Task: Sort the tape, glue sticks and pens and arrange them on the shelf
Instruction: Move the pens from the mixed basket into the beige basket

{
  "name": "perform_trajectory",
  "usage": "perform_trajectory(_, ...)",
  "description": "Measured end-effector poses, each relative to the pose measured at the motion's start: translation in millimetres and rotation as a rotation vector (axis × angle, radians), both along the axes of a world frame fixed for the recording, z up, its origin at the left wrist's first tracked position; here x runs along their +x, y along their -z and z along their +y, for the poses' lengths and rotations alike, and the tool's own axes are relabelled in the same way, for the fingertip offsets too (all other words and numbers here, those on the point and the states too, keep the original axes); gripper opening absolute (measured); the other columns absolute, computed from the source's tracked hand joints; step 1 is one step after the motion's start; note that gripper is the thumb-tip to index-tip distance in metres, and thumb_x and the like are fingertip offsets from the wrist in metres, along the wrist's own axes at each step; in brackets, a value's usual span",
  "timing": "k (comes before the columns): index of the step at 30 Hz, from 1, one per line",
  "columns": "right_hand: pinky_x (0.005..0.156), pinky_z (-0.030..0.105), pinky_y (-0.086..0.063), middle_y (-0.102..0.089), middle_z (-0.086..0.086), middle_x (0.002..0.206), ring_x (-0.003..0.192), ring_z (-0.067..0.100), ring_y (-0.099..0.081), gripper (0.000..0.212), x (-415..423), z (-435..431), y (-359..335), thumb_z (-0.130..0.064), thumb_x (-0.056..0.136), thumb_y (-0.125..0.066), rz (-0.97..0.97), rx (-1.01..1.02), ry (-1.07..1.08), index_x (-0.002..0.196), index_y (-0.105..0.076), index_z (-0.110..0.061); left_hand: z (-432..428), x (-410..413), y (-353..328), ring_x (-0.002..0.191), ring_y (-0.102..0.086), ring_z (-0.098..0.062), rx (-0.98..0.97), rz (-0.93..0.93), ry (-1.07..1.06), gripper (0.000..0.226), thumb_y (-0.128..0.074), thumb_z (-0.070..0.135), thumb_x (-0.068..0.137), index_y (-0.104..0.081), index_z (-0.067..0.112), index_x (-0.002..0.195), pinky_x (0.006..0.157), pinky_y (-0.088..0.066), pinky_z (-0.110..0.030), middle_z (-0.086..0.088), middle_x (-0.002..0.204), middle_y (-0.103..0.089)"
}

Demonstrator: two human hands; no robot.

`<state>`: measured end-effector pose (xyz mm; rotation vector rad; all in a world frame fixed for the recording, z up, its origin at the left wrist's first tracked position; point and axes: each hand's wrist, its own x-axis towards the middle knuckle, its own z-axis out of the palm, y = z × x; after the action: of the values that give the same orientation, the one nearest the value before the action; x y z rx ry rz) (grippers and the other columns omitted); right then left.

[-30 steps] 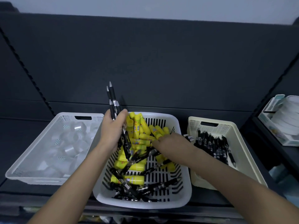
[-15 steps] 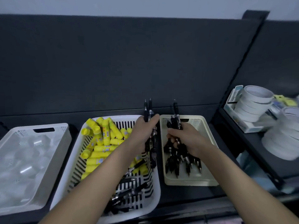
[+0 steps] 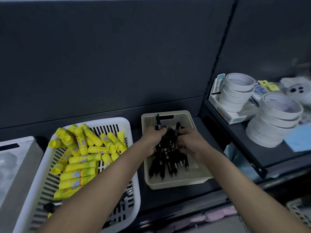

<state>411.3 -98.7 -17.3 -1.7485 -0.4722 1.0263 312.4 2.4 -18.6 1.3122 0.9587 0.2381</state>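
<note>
Your left hand (image 3: 154, 139) and right hand (image 3: 191, 142) both grip black pens (image 3: 168, 163); axis 12-to-6, tips toward 6, in cream basket (image 3: 176, 184).

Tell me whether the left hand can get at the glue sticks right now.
Probably not yet: the left hand grips pens over the beige basket. The glue sticks lie uncovered in the open white basket beside it, so reach itself looks free.

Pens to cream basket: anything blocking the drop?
Nothing visible does. The left hand and right hand both grip the black pens directly over the open cream perforated plastic basket, inside its walls. Whether the tips touch its floor cannot be told.
</note>
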Motion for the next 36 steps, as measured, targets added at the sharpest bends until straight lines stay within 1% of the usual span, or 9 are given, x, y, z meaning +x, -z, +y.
perform_trajectory(3,0.066,0.032,-0.050,-0.060,0.011,0.084,0.077,0.022,-0.058,0.021,3,0,2,0.003,0.086,-0.047,-0.140,-0.045,-0.015,0.096,-0.064,-0.003,4,-6,0,0.099,-0.063,-0.029,0.024,0.025,0.029,0.030,-0.053,0.028,0.097,-0.062,0.002,0.110,0.076,-0.053,-0.037,-0.017,0.106,-0.065)
perform_trajectory(6,0.088,0.039,-0.054,-0.068,0.004,0.094,0.092,0.020,-0.064,0.027,0,4,0,-0.001,0.086,-0.051,-0.338,-0.054,-0.016,0.107,-0.067,-0.009,6,-16,-6,0.094,-0.062,-0.027,0.075,0.019,0.068,0.020,-0.056,0.027,0.095,-0.060,0.007,0.093,0.082,-0.051,-0.040,-0.014,0.097,-0.063)
perform_trajectory(10,0.096,0.041,-0.049,-0.067,0.006,0.113,0.105,0.020,-0.061,0.026,-15,13,-6,-0.007,0.088,-0.056,-0.450,-0.011,-0.091,0.112,-0.065,-0.009,8,-39,-19,0.080,-0.058,-0.017,0.259,-0.040,0.073,0.018,-0.061,0.024,0.091,-0.062,0.006,0.091,0.074,-0.051,-0.037,-0.005,0.084,-0.060)
perform_trajectory(18,0.085,0.035,-0.055,-0.070,0.003,0.092,0.087,0.015,-0.068,0.019,-75,31,-22,-0.010,0.090,-0.056,-0.490,0.093,-0.409,0.106,-0.066,-0.013,28,-142,-25,0.076,-0.056,-0.014,0.501,0.105,0.069,0.006,-0.067,0.016,0.087,-0.065,0.010,0.089,0.072,-0.051,-0.033,-0.001,0.082,-0.060)
perform_trajectory(21,0.081,0.031,-0.054,-0.068,0.000,0.091,0.087,0.016,-0.066,0.015,-104,36,-26,-0.013,0.089,-0.060,-0.554,0.118,-0.613,0.102,-0.066,-0.018,34,-186,-18,0.076,-0.054,-0.013,0.566,0.170,0.174,0.018,-0.071,0.017,0.084,-0.064,0.001,0.088,0.071,-0.045,-0.029,-0.002,0.082,-0.059)
perform_trajectory(26,0.092,0.029,-0.049,-0.064,-0.001,0.116,0.107,0.011,-0.059,0.035,-153,41,-20,-0.026,0.086,-0.066,-0.717,0.100,-0.981,0.120,-0.061,-0.018,39,-240,-6,0.082,-0.056,-0.014,0.662,0.390,0.406,0.033,-0.077,0.035,0.078,-0.063,0.009,0.093,0.072,-0.045,-0.028,0.004,0.087,-0.061)
perform_trajectory(29,0.102,0.031,-0.038,-0.046,0.001,0.139,0.129,0.018,-0.041,0.065,-171,44,-10,-0.042,0.083,-0.067,-0.859,-0.041,-1.235,0.139,-0.042,-0.018,39,-262,-1,0.082,-0.052,-0.011,0.709,0.440,0.509,0.036,-0.081,0.038,0.073,-0.059,0.019,0.093,0.067,-0.039,-0.021,0.002,0.092,-0.059)
perform_trajectory(32,0.096,0.040,-0.041,-0.048,0.010,0.127,0.116,0.026,-0.044,0.077,-183,46,-1,-0.050,0.077,-0.070,-1.150,-0.146,-1.379,0.134,-0.040,-0.006,37,-280,3,0.094,-0.052,-0.010,0.689,0.522,0.644,0.049,-0.084,0.037,0.068,-0.058,0.022,0.107,0.076,-0.042,-0.020,0.008,0.102,-0.055)
perform_trajectory(36,0.091,0.042,-0.046,-0.052,0.011,0.116,0.106,0.026,-0.048,0.077,-194,51,7,-0.045,0.074,-0.075,-1.296,-0.214,-1.436,0.130,-0.043,-0.002,35,-290,9,0.087,-0.043,-0.010,0.764,0.583,0.753,0.050,-0.083,0.027,0.069,-0.054,0.021,0.109,0.061,-0.032,-0.010,0.011,0.096,-0.044)
